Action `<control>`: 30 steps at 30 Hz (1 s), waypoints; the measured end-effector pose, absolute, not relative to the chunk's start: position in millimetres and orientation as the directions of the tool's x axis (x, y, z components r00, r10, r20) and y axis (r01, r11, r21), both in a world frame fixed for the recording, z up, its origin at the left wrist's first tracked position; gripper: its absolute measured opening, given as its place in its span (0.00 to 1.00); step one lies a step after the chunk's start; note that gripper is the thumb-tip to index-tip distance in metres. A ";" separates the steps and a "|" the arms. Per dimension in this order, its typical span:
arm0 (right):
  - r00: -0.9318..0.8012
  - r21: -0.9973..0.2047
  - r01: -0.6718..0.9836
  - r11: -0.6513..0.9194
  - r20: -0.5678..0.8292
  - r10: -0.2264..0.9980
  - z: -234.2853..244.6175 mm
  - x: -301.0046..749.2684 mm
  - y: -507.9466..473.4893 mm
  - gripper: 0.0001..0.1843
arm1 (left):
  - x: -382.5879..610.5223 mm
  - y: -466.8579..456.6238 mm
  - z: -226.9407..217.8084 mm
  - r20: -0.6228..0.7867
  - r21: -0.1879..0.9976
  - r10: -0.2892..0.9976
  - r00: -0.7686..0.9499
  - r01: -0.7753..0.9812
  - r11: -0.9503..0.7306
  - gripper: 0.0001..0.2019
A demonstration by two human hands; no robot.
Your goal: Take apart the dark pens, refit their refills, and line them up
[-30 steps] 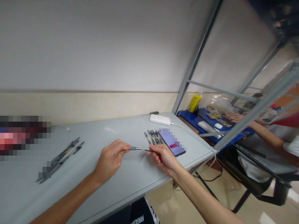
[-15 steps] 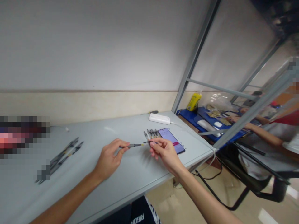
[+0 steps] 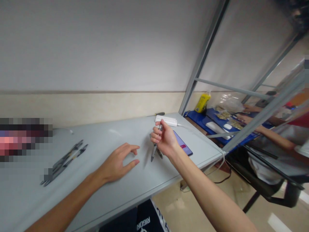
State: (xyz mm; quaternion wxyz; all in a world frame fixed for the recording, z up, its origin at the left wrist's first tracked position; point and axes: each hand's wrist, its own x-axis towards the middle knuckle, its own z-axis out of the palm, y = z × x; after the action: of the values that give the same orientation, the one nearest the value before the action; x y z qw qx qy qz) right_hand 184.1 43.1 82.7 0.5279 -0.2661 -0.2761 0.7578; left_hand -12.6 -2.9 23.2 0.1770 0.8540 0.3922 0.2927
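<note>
My right hand [image 3: 164, 137] is closed around a pen [image 3: 154, 150], which is held near upright with its tip pointing down toward the table. The thumb is at the pen's upper end. Behind this hand, mostly hidden, lie more pens, with the end of one pen [image 3: 159, 153] showing. My left hand [image 3: 122, 162] rests low over the table, thumb and fingers apart, with nothing in it. To its left several grey and black pens [image 3: 69, 158] lie side by side at a slant. A phone [image 3: 185, 146] with a lit screen is partly covered by my right wrist.
On the grey table [image 3: 108, 206] a white power strip [image 3: 169, 121] and a screwdriver [image 3: 160, 113] sit at the back. A metal frame post [image 3: 193, 87] stands at the right corner. Beyond it, another person works at a blue table [image 3: 193, 114]. A blurred patch covers the left edge.
Before, both hands held a pen between them. My left hand has let go and opened. My right hand has risen and turned, holding the pen upright.
</note>
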 end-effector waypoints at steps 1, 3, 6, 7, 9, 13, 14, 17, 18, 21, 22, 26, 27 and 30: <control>-0.330 -0.700 -0.644 -0.308 -0.108 0.938 87.2 183.4 46.1 0.14 | -14.9 -0.5 22.0 0.359 0.532 0.787 0.502 0.583 -0.614 0.16; -0.346 -0.705 -0.626 -0.333 -0.131 0.929 94.4 181.7 51.7 0.16 | -19.0 4.3 19.3 0.358 0.534 0.806 0.471 0.605 -0.591 0.15; -0.300 -0.723 -0.600 -0.343 -0.194 0.934 101.3 179.2 58.4 0.13 | -22.7 9.4 15.7 0.366 0.539 0.819 0.441 0.617 -0.573 0.13; -0.279 -0.731 -0.593 -0.336 -0.205 0.938 102.8 178.7 59.8 0.13 | -23.4 10.3 14.9 0.371 0.540 0.823 0.431 0.620 -0.569 0.13; -0.259 -0.740 -0.592 -0.320 -0.202 0.945 104.6 178.8 61.3 0.12 | -23.9 11.3 13.9 0.378 0.538 0.826 0.417 0.627 -0.563 0.12; -0.279 -0.728 -0.600 -0.330 -0.196 0.940 104.1 181.4 62.1 0.12 | -24.4 12.3 12.8 0.371 0.525 0.830 0.416 0.643 -0.557 0.11; -0.279 -0.728 -0.597 -0.337 -0.206 0.938 103.5 182.0 62.4 0.12 | -24.6 12.7 12.6 0.369 0.524 0.833 0.413 0.648 -0.553 0.11; -0.265 -0.732 -0.593 -0.336 -0.217 0.940 101.9 182.4 63.9 0.13 | -25.5 13.9 12.2 0.374 0.535 0.839 0.394 0.648 -0.543 0.10; -0.261 -0.734 -0.594 -0.329 -0.211 0.942 101.7 182.2 64.4 0.13 | -25.8 14.3 12.0 0.380 0.540 0.839 0.390 0.643 -0.543 0.10; -0.253 -0.741 -0.595 -0.311 -0.194 0.948 102.3 180.8 65.3 0.14 | -26.9 15.9 11.3 0.398 0.533 0.837 0.375 0.648 -0.543 0.09; -0.250 -0.746 -0.590 -0.309 -0.194 0.948 102.6 180.2 65.3 0.13 | -27.4 16.6 10.8 0.401 0.523 0.840 0.366 0.661 -0.538 0.09; -0.228 -0.779 -0.557 -0.289 -0.191 0.955 102.3 178.6 64.8 0.11 | -29.9 19.4 8.5 0.403 0.478 0.849 0.342 0.713 -0.514 0.09; -0.225 -0.784 -0.551 -0.285 -0.190 0.956 101.8 178.5 64.6 0.11 | -30.4 19.9 8.2 0.402 0.465 0.848 0.345 0.721 -0.514 0.09; -0.224 -0.788 -0.548 -0.279 -0.183 0.957 100.0 179.0 64.5 0.11 | -31.2 20.8 8.0 0.394 0.418 0.844 0.365 0.746 -0.518 0.10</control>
State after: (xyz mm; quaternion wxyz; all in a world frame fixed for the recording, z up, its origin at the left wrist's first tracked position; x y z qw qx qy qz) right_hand 179.0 64.5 100.0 0.5206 -0.3421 -0.2989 0.7229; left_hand -31.2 20.8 8.0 0.0842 0.8218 0.4837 0.2890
